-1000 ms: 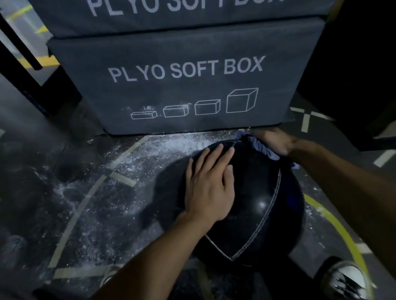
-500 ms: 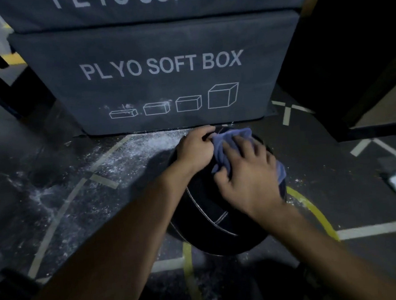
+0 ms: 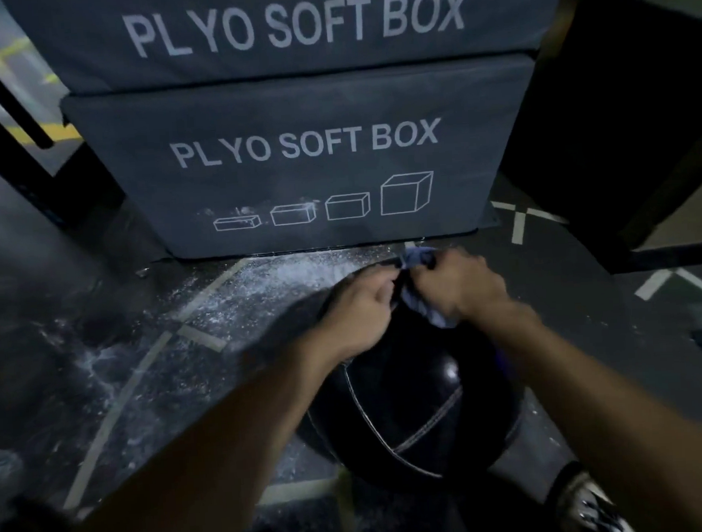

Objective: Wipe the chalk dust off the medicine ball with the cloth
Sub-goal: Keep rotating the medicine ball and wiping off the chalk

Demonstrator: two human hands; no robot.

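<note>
A black medicine ball (image 3: 415,401) with pale stitched seams sits on the dark gym floor in front of me. A blue-grey cloth (image 3: 417,261) is bunched on the ball's far top side. My right hand (image 3: 459,286) grips the cloth against the ball, fingers curled round it. My left hand (image 3: 360,310) sits right beside it on the ball's top, fingers curled; whether it pinches the cloth's edge or the ball is blurred. Most of the cloth is hidden under the hands.
Two stacked grey plyo soft boxes (image 3: 305,145) stand just behind the ball. White chalk dust (image 3: 260,283) is scattered on the floor to the left. My shoe (image 3: 590,506) is at the lower right. A dark rack post (image 3: 6,102) stands far left.
The right hand slid the cloth from the ball's top toward its far side and bunched it. The left hand stayed on top, close beside the right.
</note>
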